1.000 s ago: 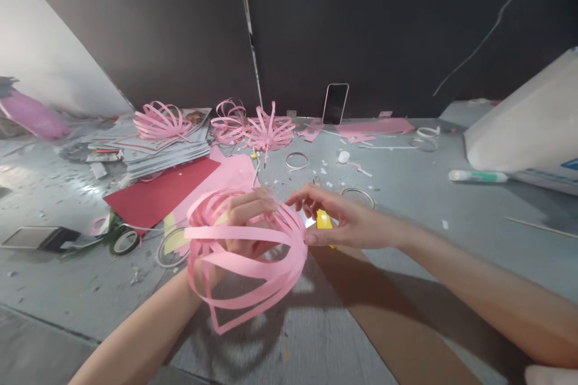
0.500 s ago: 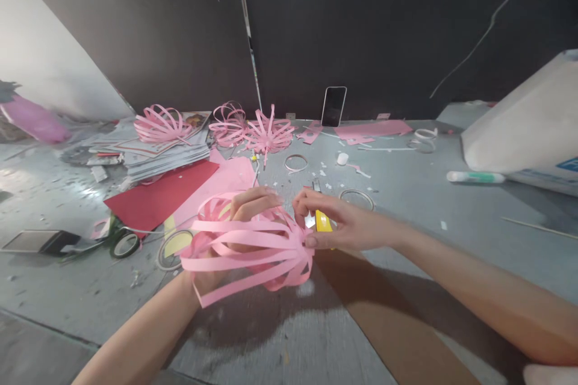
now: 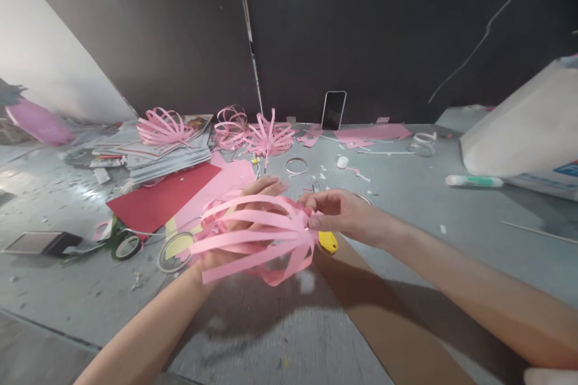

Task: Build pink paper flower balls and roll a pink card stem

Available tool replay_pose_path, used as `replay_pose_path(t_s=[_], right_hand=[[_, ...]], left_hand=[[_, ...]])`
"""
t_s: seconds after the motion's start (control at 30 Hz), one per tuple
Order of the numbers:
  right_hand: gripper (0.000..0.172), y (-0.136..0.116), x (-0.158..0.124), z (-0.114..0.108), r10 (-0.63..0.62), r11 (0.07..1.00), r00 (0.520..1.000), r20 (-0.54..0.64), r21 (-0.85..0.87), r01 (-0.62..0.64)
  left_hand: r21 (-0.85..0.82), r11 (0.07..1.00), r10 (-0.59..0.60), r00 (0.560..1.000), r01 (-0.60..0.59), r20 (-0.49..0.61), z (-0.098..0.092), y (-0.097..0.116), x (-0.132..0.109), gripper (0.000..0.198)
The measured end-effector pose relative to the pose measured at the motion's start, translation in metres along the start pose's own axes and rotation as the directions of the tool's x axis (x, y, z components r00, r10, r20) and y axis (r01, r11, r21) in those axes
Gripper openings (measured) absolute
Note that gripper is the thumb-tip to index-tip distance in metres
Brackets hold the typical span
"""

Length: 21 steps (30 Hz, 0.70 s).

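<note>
Right hand (image 3: 347, 215) pinches pink strips (image 3: 253, 235), left hand (image 3: 265, 187) half-curled behind, hold unclear, the dark wall (image 3: 383, 42) well apart.

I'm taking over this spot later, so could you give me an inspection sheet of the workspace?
Surface: grey table, littered with small scraps.
Job's things: pink paper-strip ball in the hands; a similar one on the paper stack.
Clutter: red sheet, phone propped upright, yellow object below the right hand.
Hands: right fingers pinch the ball's gathered end; left hand sits among the strips, grip partly hidden.
Cables: pale coil at back right; cable or not, cannot tell.
Surroundings: dark wall behind; large white object at right.
</note>
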State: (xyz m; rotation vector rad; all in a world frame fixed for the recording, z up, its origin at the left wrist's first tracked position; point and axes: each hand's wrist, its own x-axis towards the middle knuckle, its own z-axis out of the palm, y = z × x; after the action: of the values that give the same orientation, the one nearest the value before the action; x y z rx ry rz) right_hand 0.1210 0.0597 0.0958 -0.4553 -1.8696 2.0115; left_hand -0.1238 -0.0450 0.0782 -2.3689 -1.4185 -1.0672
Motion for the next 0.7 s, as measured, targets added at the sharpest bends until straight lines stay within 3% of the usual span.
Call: replay_pose_path(t_s=[0.1, 0.2, 0.43, 0.53, 0.63, 0.7], right_hand=[[0.041, -0.004, -0.002, -0.004, -0.021, 0.998, 0.995, -0.093, 0.051, 0.025], [0.041, -0.014, -0.005, -0.009, -0.065, 0.996, 0.980, -0.188, 0.043, 0.074], [0.039, -0.037, -0.010, -0.019, -0.203, 0.977, 0.901, -0.382, -0.018, 0.213], [0.036, -0.039, -0.012, -0.018, -0.235, 0.969, 0.874, -0.425, -0.034, 0.243], [0.033, -0.037, -0.014, -0.014, -0.240, 0.968, 0.874, -0.423, -0.038, 0.247], [0.032, -0.037, -0.016, -0.013, -0.248, 0.966, 0.869, -0.427, -0.043, 0.255]], left_hand=[[0.078, 0.994, 0.072, 0.994, -0.079, 0.082, 0.006, 0.005, 0.012, 0.037], [0.122, 0.985, 0.110, 0.989, -0.122, 0.102, 0.012, 0.015, 0.021, 0.029], [0.211, 0.977, -0.044, 0.994, 0.022, 0.104, 0.010, 0.048, 0.024, 0.048], [0.121, 0.993, -0.012, 0.984, -0.010, 0.178, 0.001, 0.056, 0.029, 0.033], [-0.062, 0.998, 0.045, 0.972, -0.031, 0.232, -0.003, 0.058, 0.039, 0.020], [-0.086, 0.996, 0.033, 0.969, -0.012, 0.245, -0.004, 0.056, 0.046, 0.015]])
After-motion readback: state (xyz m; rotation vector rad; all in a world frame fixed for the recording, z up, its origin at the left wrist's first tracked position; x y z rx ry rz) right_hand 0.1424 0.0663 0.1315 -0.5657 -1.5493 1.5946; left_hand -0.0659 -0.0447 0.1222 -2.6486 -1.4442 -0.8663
